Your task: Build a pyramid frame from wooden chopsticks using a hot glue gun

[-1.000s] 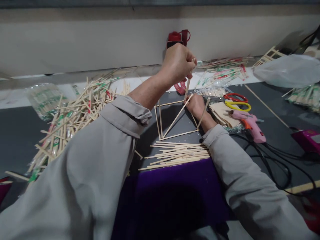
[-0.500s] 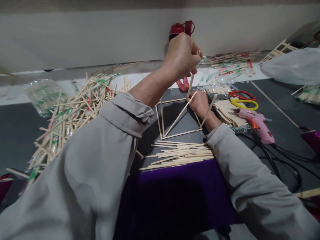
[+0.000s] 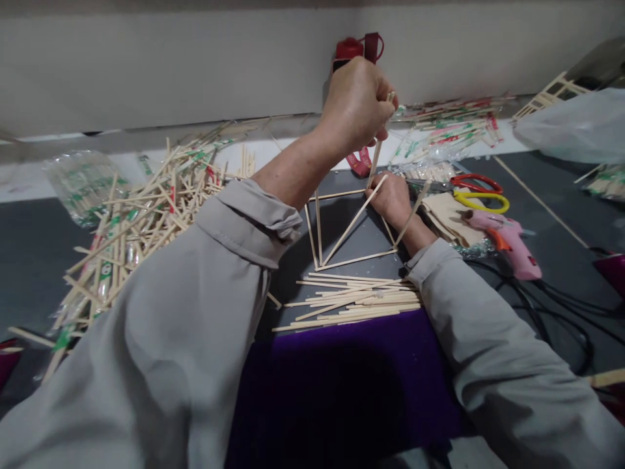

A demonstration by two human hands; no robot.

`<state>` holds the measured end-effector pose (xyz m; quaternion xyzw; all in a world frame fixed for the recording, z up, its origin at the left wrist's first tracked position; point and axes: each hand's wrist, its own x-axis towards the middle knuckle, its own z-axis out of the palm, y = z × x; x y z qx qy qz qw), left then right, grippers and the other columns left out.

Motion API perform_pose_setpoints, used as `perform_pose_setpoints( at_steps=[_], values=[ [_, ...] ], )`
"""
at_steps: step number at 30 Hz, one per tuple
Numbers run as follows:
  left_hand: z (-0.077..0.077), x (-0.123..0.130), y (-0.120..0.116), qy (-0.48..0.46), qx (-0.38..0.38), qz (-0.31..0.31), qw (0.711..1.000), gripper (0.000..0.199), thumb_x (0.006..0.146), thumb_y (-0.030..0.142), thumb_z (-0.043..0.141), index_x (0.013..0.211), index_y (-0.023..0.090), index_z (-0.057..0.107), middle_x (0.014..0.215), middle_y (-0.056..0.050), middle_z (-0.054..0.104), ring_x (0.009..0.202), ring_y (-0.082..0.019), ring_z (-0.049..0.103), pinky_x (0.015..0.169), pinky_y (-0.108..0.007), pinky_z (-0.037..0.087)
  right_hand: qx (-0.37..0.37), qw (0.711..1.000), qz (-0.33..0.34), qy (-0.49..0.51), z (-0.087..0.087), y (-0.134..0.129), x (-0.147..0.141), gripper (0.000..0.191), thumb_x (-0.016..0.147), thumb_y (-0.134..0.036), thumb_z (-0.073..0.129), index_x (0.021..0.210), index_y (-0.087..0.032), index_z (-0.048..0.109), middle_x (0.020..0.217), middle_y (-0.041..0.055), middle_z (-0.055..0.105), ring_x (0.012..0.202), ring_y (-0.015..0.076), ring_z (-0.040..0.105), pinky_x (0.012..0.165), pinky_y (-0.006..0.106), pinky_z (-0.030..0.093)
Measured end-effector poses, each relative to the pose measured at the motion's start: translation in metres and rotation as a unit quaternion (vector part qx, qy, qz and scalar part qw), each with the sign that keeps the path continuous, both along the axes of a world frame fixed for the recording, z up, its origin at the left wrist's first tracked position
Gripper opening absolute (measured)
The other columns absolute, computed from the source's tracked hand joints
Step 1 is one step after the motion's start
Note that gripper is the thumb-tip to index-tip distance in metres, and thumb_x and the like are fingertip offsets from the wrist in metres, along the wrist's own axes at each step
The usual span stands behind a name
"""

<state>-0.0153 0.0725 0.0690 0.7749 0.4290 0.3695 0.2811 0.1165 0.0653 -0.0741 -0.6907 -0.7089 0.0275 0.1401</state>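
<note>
A frame of wooden chopsticks (image 3: 355, 260) stands on the dark table, with a square base, uprights and a slanting stick. My left hand (image 3: 359, 101) is raised above its far right corner, fingers closed around the upper ends of upright chopsticks (image 3: 375, 159). Low at that same corner, my right hand (image 3: 390, 197) is closed about the foot of these sticks; its fingertips are partly hidden. Loose chopsticks (image 3: 361, 299) lie in a row just in front of the frame.
A big heap of chopsticks (image 3: 141, 228) and wrappers lies left. To the right are scissors (image 3: 481, 202), a folded cloth (image 3: 446, 215), a pink glue gun (image 3: 508, 241) and black cables (image 3: 527, 299). Behind stands a red-capped bottle (image 3: 349, 49); a purple cloth (image 3: 342, 378) is in front.
The view has shifted slightly. Both hands keep their hold at the far right corner, and the frame stands as before.
</note>
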Motion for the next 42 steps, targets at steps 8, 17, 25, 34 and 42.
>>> perform_pose_setpoints(
  at_steps=[8, 17, 25, 34, 42],
  values=[
    [-0.0012, 0.002, 0.0035, 0.011, 0.025, 0.001, 1.0, 0.016, 0.084, 0.003, 0.058, 0.081, 0.008, 0.073, 0.082, -0.014, 0.077, 0.071, -0.02, 0.077, 0.056, -0.025, 0.058, 0.013, 1.0, -0.001, -0.013, -0.0006, -0.0021, -0.0014, 0.037, 0.099, -0.025, 0.052, 0.115, -0.009, 0.081, 0.121, 0.0228, 0.077, 0.113, 0.0363, 0.071, 0.095, 0.042, 0.054],
    [-0.0023, 0.0022, 0.005, 0.008, 0.022, 0.001, 1.0, 0.017, 0.083, 0.003, 0.057, 0.078, 0.011, 0.072, 0.085, -0.015, 0.079, 0.069, -0.019, 0.076, 0.056, -0.025, 0.059, 0.017, 1.0, -0.002, -0.011, -0.001, -0.001, -0.0012, 0.036, 0.099, -0.025, 0.053, 0.115, -0.009, 0.082, 0.121, 0.0217, 0.077, 0.112, 0.0364, 0.072, 0.094, 0.041, 0.054],
    [-0.0032, 0.0017, 0.0066, 0.009, 0.024, 0.001, 1.0, 0.019, 0.082, 0.003, 0.059, 0.079, 0.013, 0.075, 0.08, -0.01, 0.077, 0.069, -0.017, 0.075, 0.056, -0.024, 0.06, 0.012, 1.0, -0.004, -0.015, -0.0007, -0.0007, -0.001, 0.037, 0.1, -0.026, 0.051, 0.115, -0.01, 0.082, 0.123, 0.0213, 0.077, 0.111, 0.0349, 0.072, 0.093, 0.039, 0.054],
    [-0.0009, 0.0017, 0.0009, 0.018, 0.015, 0.009, 1.0, 0.02, 0.081, 0.001, 0.057, 0.072, 0.014, 0.068, 0.085, -0.009, 0.077, 0.069, -0.012, 0.073, 0.056, -0.019, 0.056, 0.011, 1.0, -0.006, -0.013, 0.0, -0.0015, -0.0015, 0.037, 0.101, -0.025, 0.05, 0.114, -0.011, 0.081, 0.124, 0.02, 0.077, 0.111, 0.0346, 0.071, 0.094, 0.039, 0.054],
    [-0.0045, 0.0015, 0.0049, -0.006, 0.001, 0.002, 1.0, 0.02, 0.081, 0.012, 0.061, 0.066, 0.025, 0.067, 0.079, -0.007, 0.079, 0.074, -0.021, 0.077, 0.065, -0.033, 0.063, 0.019, 1.0, -0.003, -0.023, -0.0026, -0.0003, -0.0007, 0.037, 0.1, -0.025, 0.05, 0.114, -0.01, 0.081, 0.123, 0.0202, 0.077, 0.111, 0.0344, 0.072, 0.093, 0.039, 0.054]
  ],
)
